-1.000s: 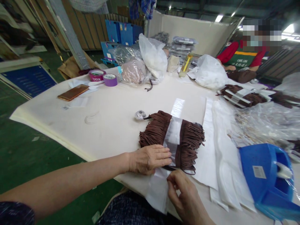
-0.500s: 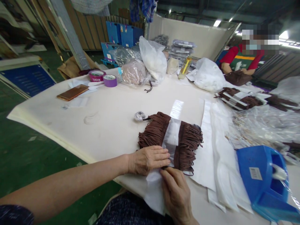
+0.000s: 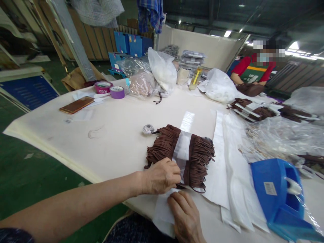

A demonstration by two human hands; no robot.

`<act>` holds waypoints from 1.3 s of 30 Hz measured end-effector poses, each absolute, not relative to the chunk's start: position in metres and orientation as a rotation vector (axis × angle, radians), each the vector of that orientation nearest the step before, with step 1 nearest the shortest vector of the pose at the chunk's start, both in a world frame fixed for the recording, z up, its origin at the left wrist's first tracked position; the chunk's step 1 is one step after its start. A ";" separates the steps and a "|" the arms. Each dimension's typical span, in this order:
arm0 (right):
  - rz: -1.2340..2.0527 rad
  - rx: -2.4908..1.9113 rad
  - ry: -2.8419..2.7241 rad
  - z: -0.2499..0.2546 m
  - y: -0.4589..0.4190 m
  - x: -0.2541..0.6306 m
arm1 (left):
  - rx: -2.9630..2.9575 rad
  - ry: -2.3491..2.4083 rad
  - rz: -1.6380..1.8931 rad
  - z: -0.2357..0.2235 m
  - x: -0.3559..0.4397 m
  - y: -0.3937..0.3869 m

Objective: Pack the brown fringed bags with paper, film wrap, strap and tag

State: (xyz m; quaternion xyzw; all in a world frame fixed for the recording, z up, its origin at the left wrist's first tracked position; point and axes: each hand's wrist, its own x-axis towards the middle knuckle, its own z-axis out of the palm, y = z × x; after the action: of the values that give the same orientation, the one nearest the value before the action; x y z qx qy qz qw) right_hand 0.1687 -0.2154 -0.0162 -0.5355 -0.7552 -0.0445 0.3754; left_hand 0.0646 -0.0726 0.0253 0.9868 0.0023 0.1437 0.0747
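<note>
A bundle of brown cords (image 3: 197,157) lies on the white table (image 3: 113,135), wrapped across its middle by a white paper band (image 3: 182,148). My left hand (image 3: 159,176) rests on the bundle's near left edge, fingers bent and pressing on the band. Just below it, my right hand (image 3: 186,216) lies on the band's loose near end (image 3: 162,212), fingers curled down on the paper at the table's edge. A small silvery piece (image 3: 147,129) sits at the bundle's far left corner.
A blue tape dispenser (image 3: 280,195) stands at the right, beside several white paper strips (image 3: 235,175). More banded brown bundles (image 3: 249,109), clear bags (image 3: 283,135), tape rolls (image 3: 117,91) and a phone (image 3: 76,104) lie farther off. A person in red (image 3: 250,72) works across the table.
My right hand has moved left and down, from pinching the band beneath the bundle to lying on its loose end. My left hand's fingers have curled from flat to bent.
</note>
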 end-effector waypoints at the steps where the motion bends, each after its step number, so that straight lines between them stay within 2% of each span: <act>1: -0.107 -1.368 -1.936 -0.017 -0.215 0.169 | 2.978 0.026 0.513 0.018 0.065 -0.077; 5: -0.091 -1.354 -1.937 -0.020 -0.215 0.169 | 2.952 0.043 0.875 -0.003 0.062 -0.085; 8: -0.102 -1.351 -1.917 -0.021 -0.214 0.170 | 2.932 -0.031 0.989 -0.006 0.058 -0.084; 15: -0.180 -1.301 -1.908 -0.019 -0.215 0.171 | 3.047 -0.082 1.025 -0.004 0.059 -0.083; 26: -0.612 -1.247 -1.789 -0.023 -0.223 0.165 | 3.091 -0.049 1.081 -0.010 0.064 -0.084; 30: -0.619 -1.245 -1.927 -0.024 -0.221 0.167 | 3.065 -0.037 1.104 -0.009 0.064 -0.085; 35: -0.680 -1.201 -1.749 -0.027 -0.214 0.166 | 3.036 -0.006 1.014 -0.005 0.064 -0.085; 39: -0.635 -1.246 -1.952 -0.024 -0.218 0.168 | 3.035 0.033 1.011 -0.007 0.064 -0.086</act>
State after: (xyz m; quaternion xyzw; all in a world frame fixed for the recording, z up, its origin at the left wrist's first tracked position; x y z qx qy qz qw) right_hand 0.1685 -0.2184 -0.0235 -0.4837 -0.7579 -0.2467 0.3616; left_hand 0.0638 -0.0855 -0.0074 0.9483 0.0102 0.3158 -0.0285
